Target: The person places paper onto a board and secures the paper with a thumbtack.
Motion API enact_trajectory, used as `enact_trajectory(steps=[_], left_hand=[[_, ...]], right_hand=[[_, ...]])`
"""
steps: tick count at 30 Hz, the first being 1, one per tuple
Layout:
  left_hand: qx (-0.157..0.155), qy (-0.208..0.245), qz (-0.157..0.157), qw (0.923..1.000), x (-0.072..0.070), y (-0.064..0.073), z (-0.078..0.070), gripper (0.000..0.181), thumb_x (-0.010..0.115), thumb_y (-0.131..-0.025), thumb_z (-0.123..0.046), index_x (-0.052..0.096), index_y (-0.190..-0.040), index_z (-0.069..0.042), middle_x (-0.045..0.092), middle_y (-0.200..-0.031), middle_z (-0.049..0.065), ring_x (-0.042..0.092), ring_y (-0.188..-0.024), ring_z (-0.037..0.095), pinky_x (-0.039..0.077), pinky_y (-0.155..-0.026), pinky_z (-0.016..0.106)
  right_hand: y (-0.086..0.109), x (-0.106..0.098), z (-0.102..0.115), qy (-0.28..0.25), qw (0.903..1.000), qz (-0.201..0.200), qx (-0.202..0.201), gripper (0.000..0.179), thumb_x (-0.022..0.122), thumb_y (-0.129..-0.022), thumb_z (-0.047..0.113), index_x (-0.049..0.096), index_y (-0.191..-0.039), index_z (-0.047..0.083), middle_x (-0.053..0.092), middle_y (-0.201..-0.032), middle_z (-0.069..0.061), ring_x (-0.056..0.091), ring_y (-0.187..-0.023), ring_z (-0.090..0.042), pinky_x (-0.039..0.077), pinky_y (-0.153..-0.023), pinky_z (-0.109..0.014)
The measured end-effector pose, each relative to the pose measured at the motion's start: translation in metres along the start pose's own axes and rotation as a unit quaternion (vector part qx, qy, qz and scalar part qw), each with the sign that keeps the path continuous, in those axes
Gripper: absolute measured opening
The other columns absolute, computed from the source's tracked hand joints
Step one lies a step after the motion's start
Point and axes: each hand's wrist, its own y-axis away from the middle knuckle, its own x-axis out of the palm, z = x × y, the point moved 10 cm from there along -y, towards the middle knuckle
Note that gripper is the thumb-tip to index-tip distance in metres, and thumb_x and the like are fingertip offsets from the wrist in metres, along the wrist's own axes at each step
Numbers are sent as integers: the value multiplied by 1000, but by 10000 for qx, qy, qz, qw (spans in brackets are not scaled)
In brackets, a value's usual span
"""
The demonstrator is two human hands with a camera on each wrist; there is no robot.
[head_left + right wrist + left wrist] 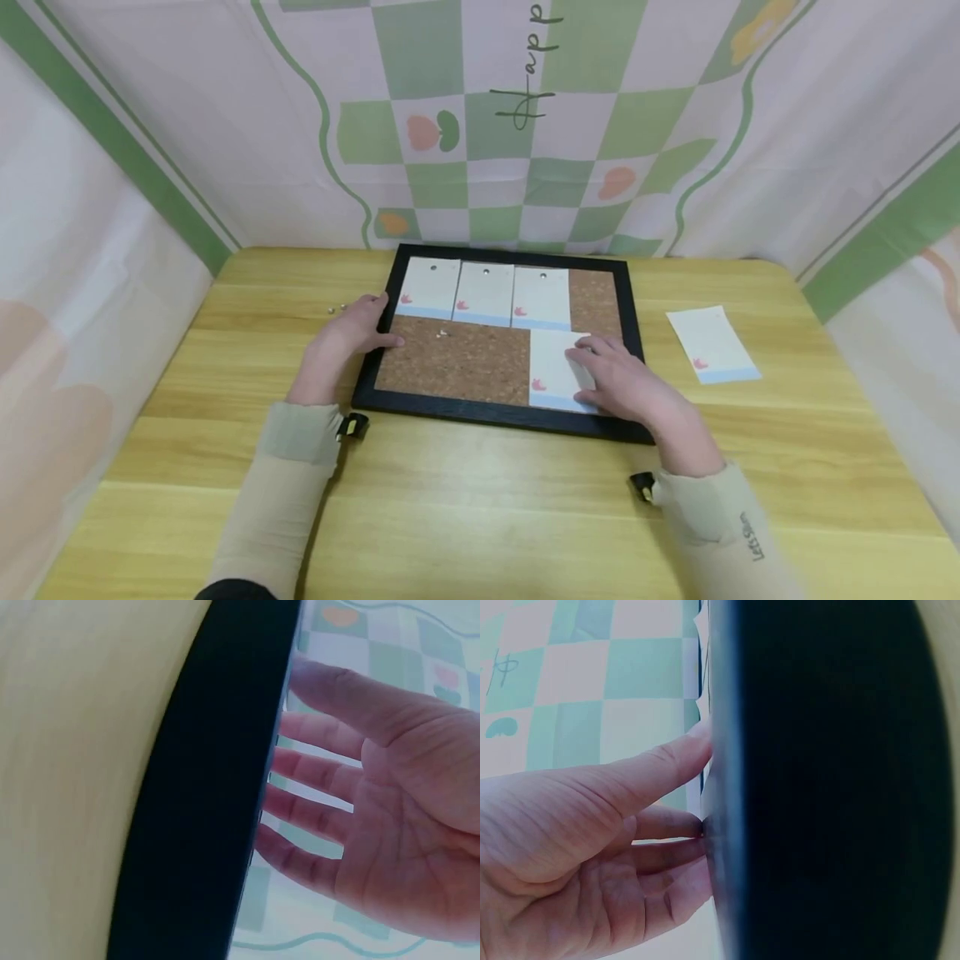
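A black-framed corkboard (457, 358) lies flat on the table. Three white cards with blue bottom strips, the left card (427, 287), the middle card (483, 293) and the right card (542, 298), line its top row, each with a round pin near its upper edge. My left hand (348, 329) rests at the board's left side, thumb reaching over the frame onto the cork. On a fourth card (551, 367) in the lower row, at the right, my right hand (622, 379) rests with spread fingertips, covering its right part.
Small silvery pins (443, 333) lie on the cork. More small pins (332, 311) are on the table (465, 500) left of the board. Another white card (714, 343) lies to the right of the frame. A patterned green and white curtain (495, 133) hangs behind.
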Motion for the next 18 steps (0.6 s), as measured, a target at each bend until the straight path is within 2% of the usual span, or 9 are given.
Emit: enact_trajectory(steps=[5,9,15,18], left_hand=[[-39,117,30,9999,-1,3,1,91,62,-99,-37,5,-160,-1,15,-164,28,22,-151,42,26,-122,55],[2,152,-44,9999,-4,7,1,90,63,-98,-36,7,-159,0,17,-163,28,24,-150,43,27,-121,55],[163,-9,-113,9998,-5,5,-3,89,63,-98,-38,10,-159,1,21,-163,28,26,-150,42,27,-121,54],[406,79,-160,9990,-7,2,-5,86,62,-99,-37,13,-158,4,26,-160,30,30,-147,44,30,-120,55]], right_hand=[[2,2,0,-227,9997,51,109,58,77,-87,18,55,-138,-1,50,-143,-26,42,-134,-47,42,-107,-60],[2,1,3,-221,9998,-3,24,59,78,-86,18,56,-137,-2,51,-143,-26,43,-134,-48,42,-106,-60],[3,-1,-1,-190,9998,-48,-21,59,79,-85,19,57,-135,-2,53,-141,-26,46,-130,-46,43,-104,-59],[4,-1,-3,-268,9996,-38,-55,59,79,-85,20,57,-135,-2,53,-141,-26,46,-130,-46,43,-105,-59]])
